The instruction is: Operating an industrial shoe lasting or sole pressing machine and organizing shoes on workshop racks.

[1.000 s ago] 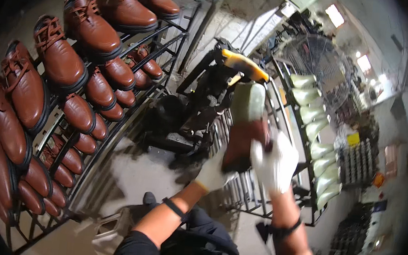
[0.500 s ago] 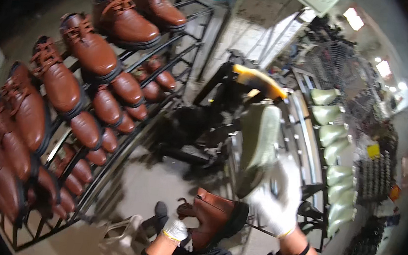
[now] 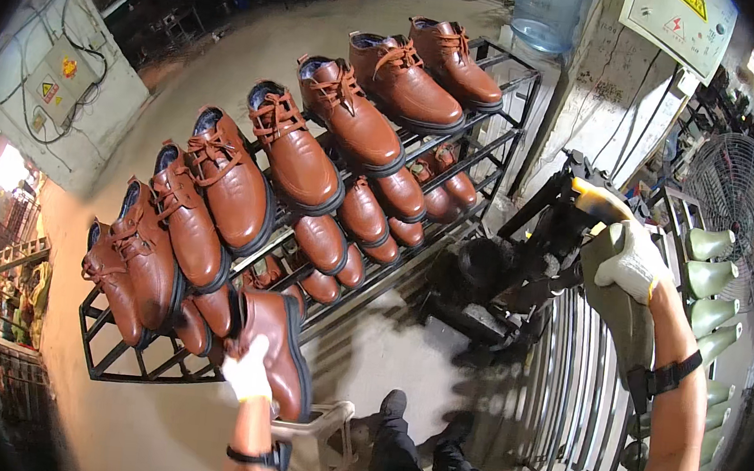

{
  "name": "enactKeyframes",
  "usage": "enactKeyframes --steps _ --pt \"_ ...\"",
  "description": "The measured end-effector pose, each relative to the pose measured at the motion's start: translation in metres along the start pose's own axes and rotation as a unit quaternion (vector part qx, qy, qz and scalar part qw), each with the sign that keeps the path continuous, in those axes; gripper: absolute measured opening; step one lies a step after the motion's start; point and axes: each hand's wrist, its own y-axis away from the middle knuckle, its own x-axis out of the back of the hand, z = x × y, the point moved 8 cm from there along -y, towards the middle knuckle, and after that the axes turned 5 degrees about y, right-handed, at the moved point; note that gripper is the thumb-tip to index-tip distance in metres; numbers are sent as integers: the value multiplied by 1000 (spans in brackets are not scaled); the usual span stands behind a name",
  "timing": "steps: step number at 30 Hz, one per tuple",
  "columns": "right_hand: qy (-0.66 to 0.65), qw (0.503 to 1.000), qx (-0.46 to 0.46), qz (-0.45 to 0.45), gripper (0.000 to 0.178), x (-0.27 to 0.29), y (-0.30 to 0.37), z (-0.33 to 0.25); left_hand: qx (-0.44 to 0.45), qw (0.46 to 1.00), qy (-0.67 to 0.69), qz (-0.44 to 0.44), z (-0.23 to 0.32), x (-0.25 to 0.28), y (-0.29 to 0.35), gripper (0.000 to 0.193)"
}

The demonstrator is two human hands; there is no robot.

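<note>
My left hand (image 3: 248, 370), in a white glove, is closed on a brown leather lace-up shoe (image 3: 277, 335). The shoe is tilted, its dark sole facing right, and it overlaps the lower front of the shoe rack in view. Over on the right, my gloved right hand (image 3: 635, 265) has its fingers wrapped over the upper part of an olive-green shoe last (image 3: 606, 289). Just above that hand is the yellow part (image 3: 600, 201) of a black machine (image 3: 540, 242). My right forearm hides part of the last.
A black metal rack (image 3: 348, 301) holds rows of brown lace-up shoes (image 3: 299, 151). Several pale green lasts (image 3: 713, 279) stand on another rack at right, near a large fan (image 3: 735, 193). A whitish stool (image 3: 316, 448) stands by my feet. Electrical boxes hang at both sides.
My view has swung left. My left hand has carried the brown shoe from beside the last to the shoe rack. My right hand has moved up the last toward the yellow part.
</note>
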Motion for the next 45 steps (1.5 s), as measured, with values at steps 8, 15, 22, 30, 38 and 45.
enactKeyframes --steps 8,15,22,30,38,45 --pt "-72 949 -1 306 88 -18 63 -42 -416 681 -574 183 41 -42 -277 51" --pt "42 986 -64 149 92 0 47 -3 -209 883 -409 -102 35 -158 -33 53" --pt "-767 607 -147 147 57 -49 143 167 -122 750 -298 -578 -107 -188 219 46" --pt "-915 381 -131 17 46 -184 135 190 -113 687 -296 -654 -163 -201 303 32" --pt "-845 493 -162 129 55 -225 108 261 109 728 -352 -577 -203 -193 278 34" --pt "-552 814 -66 168 57 -262 32 222 91 750 -387 -529 -201 -122 245 33"
